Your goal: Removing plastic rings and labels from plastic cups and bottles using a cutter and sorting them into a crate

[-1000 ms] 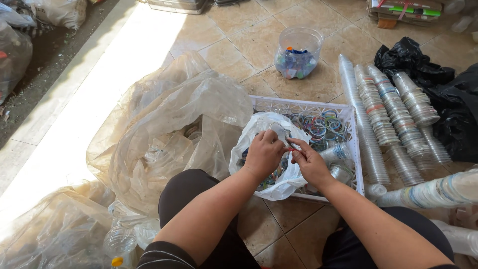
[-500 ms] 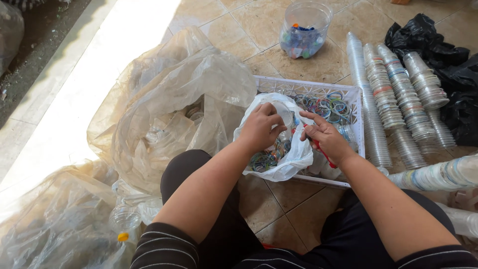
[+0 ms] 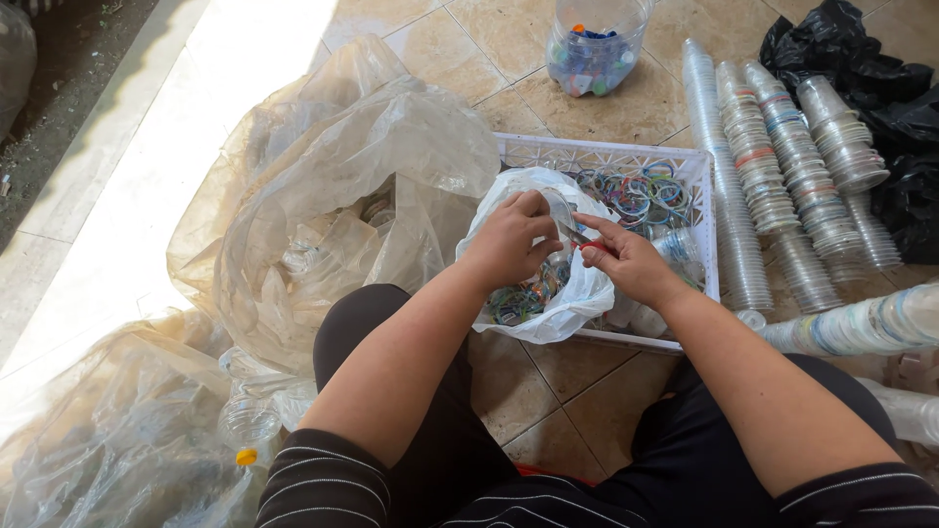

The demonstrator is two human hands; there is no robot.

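Both hands meet over a white plastic bag (image 3: pixel 572 293) of coloured rings inside the white slatted crate (image 3: pixel 606 156): left hand (image 3: pixel 511 240) pinches a clear plastic cup (image 3: pixel 559 207), right hand (image 3: pixel 631 262) grips a red-handled cutter (image 3: pixel 590 242).

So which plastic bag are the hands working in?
The small white bag resting on the white crate, holding coloured rings. The left hand and right hand are at its mouth; the big clear bags lie untouched.

Tool (image 3: pixel 585 238) between hands, largely hidden.
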